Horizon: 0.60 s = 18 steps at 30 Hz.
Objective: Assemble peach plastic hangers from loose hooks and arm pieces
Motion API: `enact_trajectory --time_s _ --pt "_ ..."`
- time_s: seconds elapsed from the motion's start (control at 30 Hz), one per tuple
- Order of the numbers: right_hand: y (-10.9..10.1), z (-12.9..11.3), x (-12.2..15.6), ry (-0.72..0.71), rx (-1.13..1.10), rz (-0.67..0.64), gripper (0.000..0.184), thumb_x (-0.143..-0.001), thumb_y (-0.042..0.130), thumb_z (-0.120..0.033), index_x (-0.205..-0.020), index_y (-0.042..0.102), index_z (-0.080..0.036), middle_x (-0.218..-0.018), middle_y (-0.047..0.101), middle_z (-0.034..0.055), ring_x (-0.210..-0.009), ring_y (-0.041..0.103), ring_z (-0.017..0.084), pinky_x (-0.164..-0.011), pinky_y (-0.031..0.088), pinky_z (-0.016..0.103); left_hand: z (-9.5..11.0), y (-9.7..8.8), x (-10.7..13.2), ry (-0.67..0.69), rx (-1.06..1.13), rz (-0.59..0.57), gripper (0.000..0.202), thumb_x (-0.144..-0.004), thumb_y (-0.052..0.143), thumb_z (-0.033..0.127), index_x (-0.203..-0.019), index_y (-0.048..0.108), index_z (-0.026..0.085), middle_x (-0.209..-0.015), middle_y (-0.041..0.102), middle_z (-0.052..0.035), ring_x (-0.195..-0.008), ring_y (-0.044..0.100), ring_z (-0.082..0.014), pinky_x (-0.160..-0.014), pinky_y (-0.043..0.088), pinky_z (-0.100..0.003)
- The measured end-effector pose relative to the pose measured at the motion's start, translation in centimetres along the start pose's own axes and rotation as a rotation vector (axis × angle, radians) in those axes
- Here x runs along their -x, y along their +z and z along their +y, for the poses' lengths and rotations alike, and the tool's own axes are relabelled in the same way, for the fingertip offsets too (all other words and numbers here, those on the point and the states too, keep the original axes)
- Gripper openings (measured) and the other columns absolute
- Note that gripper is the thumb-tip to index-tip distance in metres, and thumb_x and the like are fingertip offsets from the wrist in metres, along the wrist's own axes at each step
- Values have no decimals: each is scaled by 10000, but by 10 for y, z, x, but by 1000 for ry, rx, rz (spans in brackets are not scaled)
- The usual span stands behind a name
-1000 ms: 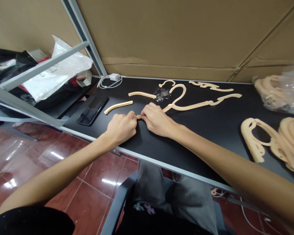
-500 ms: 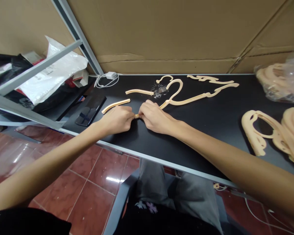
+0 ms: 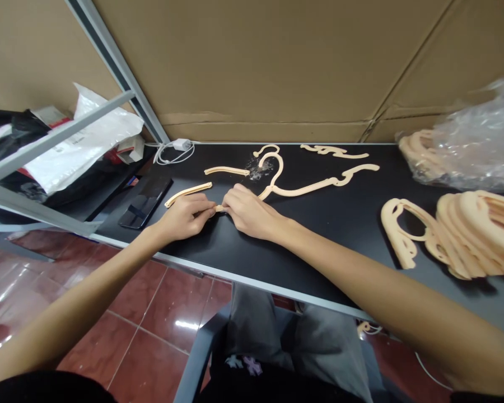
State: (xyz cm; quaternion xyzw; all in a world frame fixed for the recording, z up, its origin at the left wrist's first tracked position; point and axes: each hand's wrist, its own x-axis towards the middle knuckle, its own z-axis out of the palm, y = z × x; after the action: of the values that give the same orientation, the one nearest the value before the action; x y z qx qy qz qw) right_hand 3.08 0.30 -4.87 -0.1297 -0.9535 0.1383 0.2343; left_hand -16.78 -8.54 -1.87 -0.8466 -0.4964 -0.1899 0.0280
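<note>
A beige plastic hanger (image 3: 319, 182) lies on the black table (image 3: 319, 246), its hook toward the back. My right hand (image 3: 246, 210) is closed over the hanger's left arm end. My left hand (image 3: 185, 215) is closed too, pinching a small beige piece (image 3: 219, 208) that sits between both hands' fingertips. Just beyond my left hand lies a loose curved beige strip (image 3: 188, 192), with a second strip (image 3: 227, 170) further back. A small hook piece (image 3: 265, 149) and a wavy beige piece (image 3: 334, 151) lie near the table's back edge.
A black phone (image 3: 145, 201) lies at the table's left end, a white charger and cable (image 3: 174, 150) behind it. A stack of beige hangers (image 3: 457, 232) and a plastic bag of more (image 3: 466, 148) sit at the right. Cardboard wall behind; metal shelf frame (image 3: 59, 131) at left.
The camera has swung right and down, so everything sits further left in view. Both hands stay closed together on the small piece at the hanger's end.
</note>
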Motion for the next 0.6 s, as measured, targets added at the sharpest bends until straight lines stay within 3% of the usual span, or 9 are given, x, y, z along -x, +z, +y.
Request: enact_trajectory --time_s 0.23,0.43,0.6 --pt "-1 -5 -2 -11 66 -29 222 -1028 439 -144 -941 642 -119 -950 663 128 -938 511 228 -814 379 349 8 -1 13 -27 -245 58 267 -985 532 265 -956 767 141 -884 726 -96 -816 680 -204 -768 551 -322" --pt "-4 -10 0 -14 125 -13 312 -1047 412 -200 -925 686 -115 -948 675 144 -929 515 236 -783 385 352 29 5 35 -233 -238 143 273 -976 539 285 -1099 732 137 -1055 733 -134 -1015 682 -267 -944 567 -439" --pt "-5 -13 2 -20 176 19 333 -1037 429 -212 -903 718 -114 -950 691 156 -922 532 248 -725 373 360 49 8 52 -429 -185 243 296 -947 574 288 -1169 708 146 -1218 699 -140 -1139 658 -278 -1031 539 -449"
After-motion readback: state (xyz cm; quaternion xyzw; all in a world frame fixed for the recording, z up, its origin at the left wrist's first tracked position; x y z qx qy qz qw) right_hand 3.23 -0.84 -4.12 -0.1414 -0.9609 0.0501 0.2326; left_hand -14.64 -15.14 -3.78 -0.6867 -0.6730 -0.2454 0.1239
